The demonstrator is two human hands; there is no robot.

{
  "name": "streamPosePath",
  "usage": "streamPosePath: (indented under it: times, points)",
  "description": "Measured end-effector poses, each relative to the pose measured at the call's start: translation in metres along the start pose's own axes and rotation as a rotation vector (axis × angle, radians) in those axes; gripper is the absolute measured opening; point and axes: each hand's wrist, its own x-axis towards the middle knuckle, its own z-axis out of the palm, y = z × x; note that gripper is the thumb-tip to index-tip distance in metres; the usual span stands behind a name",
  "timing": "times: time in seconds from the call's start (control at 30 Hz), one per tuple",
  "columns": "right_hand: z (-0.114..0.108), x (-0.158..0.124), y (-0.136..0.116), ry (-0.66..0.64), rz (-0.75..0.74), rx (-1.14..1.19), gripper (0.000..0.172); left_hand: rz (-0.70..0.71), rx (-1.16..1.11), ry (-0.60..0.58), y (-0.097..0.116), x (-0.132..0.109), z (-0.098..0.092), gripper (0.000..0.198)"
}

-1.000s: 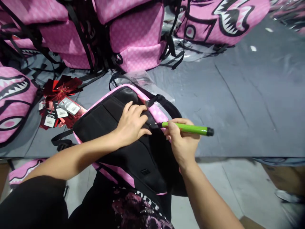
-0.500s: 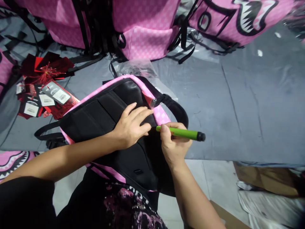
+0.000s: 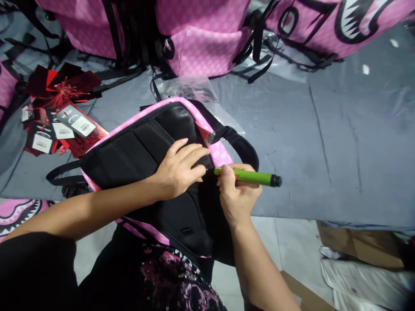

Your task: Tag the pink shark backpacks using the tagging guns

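A pink-and-black backpack (image 3: 123,155) lies with its black padded side up, partly over the table's front edge and against my body. On that black side rests my left hand (image 3: 178,170), fingers stretched and apart, pressing the fabric. My right hand (image 3: 240,190) is closed around a green marker pen (image 3: 256,177), whose black end points right. Its thin dark tip points left, close to my left hand's fingertips; whether it touches the fabric I cannot tell. Near the pink edge, a roundish clear-and-red piece (image 3: 210,136) sticks out beside a black shoulder strap (image 3: 241,147).
Several pink backpacks (image 3: 204,52) stand along the back of the grey-covered table (image 3: 292,151). Red and black hang tags (image 3: 65,125) are piled at the left. Clear plastic bags (image 3: 197,88) lie behind the backpack. Cardboard (image 3: 359,246) and white wrapping (image 3: 363,280) sit below at right.
The view has shifted slightly. The marker's tip now shows a little clearer of my left fingertips. Both hands otherwise keep their places and hold.
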Motion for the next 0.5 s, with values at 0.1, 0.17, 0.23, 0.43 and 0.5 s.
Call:
streamPosePath:
  times: [0.1, 0.17, 0.23, 0.43, 0.5]
  points:
    - [-0.0010, 0.0012, 0.0002, -0.045, 0.053, 0.031, 0.028, -0.002, -0.006, 0.008, 0.0005, -0.0008, -0.0001, 0.011]
    - [-0.0013, 0.0025, -0.0004, -0.058, 0.075, 0.061, 0.030, -0.007, 0.000, 0.013, 0.0006, -0.0013, -0.0002, 0.011]
    - [-0.0015, 0.0035, -0.0011, -0.056, 0.075, 0.064, 0.030, -0.009, 0.010, 0.011, 0.0005, -0.0015, -0.0003, 0.011]
    - [-0.0016, 0.0040, -0.0029, -0.077, 0.105, 0.094, 0.029, -0.014, 0.020, 0.007, 0.0012, -0.0014, -0.0007, 0.011]
    - [-0.0014, 0.0036, -0.0035, -0.065, 0.107, 0.091, 0.029, -0.016, 0.028, 0.003, 0.0015, -0.0013, -0.0011, 0.011]
